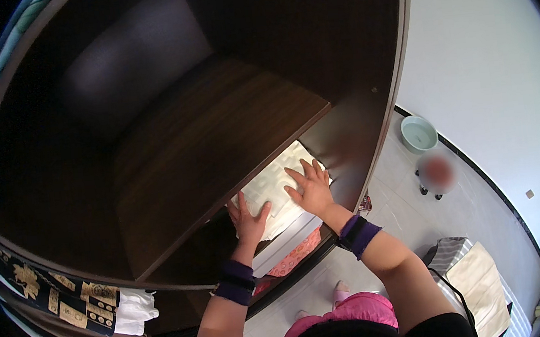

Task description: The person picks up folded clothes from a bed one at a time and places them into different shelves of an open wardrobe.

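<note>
Inside a dark wooden cabinet, a cream-white cloth (272, 188) lies spread below the upper shelf (226, 119). My left hand (250, 221) rests at the cloth's left side with thumb and fingers apart, its fingertips partly under the shelf edge. On the right part of the cloth lies my right hand (313, 188), fingers spread and palm down. Neither hand grips anything. Beneath the cloth is a pale box or drawer front (289, 244), and below that shows a pink-orange patterned fabric (297, 253). The cloth's far part is hidden by the shelf.
The cabinet's right side panel (388, 84) rises close beside my right hand. Dark patterned clothing (78, 304) and a white cloth (135, 310) hang at the left. A pale green basin (419, 133) stands on the tiled floor by the wall. Folded cream fabric (479, 289) lies behind at right.
</note>
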Motion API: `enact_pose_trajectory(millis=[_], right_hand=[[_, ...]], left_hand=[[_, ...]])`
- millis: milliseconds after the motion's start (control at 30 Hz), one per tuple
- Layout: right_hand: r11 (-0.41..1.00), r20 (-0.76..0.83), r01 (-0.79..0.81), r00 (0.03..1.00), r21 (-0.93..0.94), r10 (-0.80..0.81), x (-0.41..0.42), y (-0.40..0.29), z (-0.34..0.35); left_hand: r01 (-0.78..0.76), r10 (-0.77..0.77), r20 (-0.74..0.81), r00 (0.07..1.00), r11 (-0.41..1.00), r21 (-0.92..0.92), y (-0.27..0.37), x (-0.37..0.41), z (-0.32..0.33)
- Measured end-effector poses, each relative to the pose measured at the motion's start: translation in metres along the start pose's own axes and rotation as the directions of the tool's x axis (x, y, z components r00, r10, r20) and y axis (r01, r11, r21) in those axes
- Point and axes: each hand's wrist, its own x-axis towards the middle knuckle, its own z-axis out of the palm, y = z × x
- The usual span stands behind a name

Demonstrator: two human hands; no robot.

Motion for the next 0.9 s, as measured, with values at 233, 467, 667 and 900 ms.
enact_pose_trajectory(millis=[233, 467, 667, 900], right_hand=[[0.995, 0.002, 0.065, 0.998, -0.075, -0.065, 0.008, 0.022, 0.015], [0.999, 0.001, 0.041, 0.999, 0.010, -0.041, -0.005, 0.027, 0.022], [0.999, -0.083, -0.008, 0.996, 0.039, 0.011, -0.066, 0.009, 0.021], [0.969, -0.008, -0.161, 0.986, 0.185, 0.165, -0.178, -0.034, 0.056]], left_hand=[[0.082, -0.080, 0.095, 0.992, 0.996, -0.016, -0.005, 0.007, 0.018], [0.055, -0.046, 0.128, 0.991, 0.996, -0.064, -0.009, 0.002, 0.003], [-0.087, 0.118, 0.160, 0.980, 0.979, -0.187, -0.024, -0.078, -0.012], [-0.233, 0.340, 0.314, 0.887, 0.914, -0.333, -0.059, -0.183, -0.036]])
